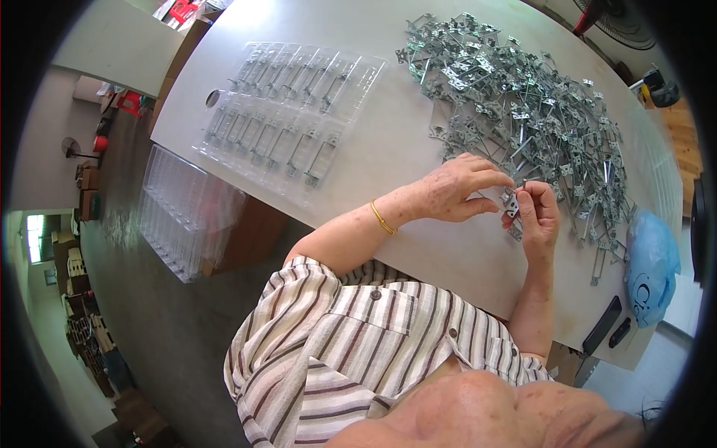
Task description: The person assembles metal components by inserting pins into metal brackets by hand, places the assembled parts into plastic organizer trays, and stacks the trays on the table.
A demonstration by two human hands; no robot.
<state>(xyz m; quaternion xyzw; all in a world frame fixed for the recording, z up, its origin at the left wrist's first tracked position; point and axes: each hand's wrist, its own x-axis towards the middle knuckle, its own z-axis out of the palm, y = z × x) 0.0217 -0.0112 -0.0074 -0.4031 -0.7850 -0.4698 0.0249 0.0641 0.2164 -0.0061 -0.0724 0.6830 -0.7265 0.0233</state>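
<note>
1. The metal bracket was up over the worktop, toward its near edge; its holed plate faced leftward. Fingers hid part of it, so I couldn't tell its long axis.
2. The right hand pinched it between thumb and fingers.
3. The left hand had thumb and forefinger parted just beside it; whether they touched, I couldn't tell.
4. A tangled heap of metal brackets blocked the way to the far right edge.
5. Toward the left edge lay clear plastic trays with rows of metal pieces.
6. A blue bag sat by the near right corner.
</note>
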